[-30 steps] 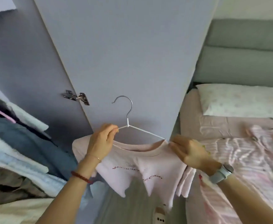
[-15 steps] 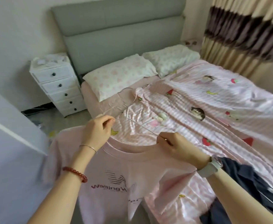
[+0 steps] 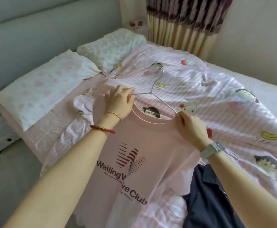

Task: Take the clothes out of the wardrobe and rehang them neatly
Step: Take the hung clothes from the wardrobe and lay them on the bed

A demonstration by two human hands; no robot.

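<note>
The left hand (image 3: 118,102) pinches the wire hanger (image 3: 152,92) and the right hand (image 3: 190,127) grips the collar of the pink T-shirt (image 3: 144,145), held over the bed's (image 3: 36,129) near-left edge.

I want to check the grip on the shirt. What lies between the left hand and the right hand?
In the head view, the wire hanger and the pink T-shirt's neckline span between the left hand and right hand.

Pink T-shirt (image 3: 134,145) on hanger (image 3: 152,92) over bed (image 3: 233,83)
</note>
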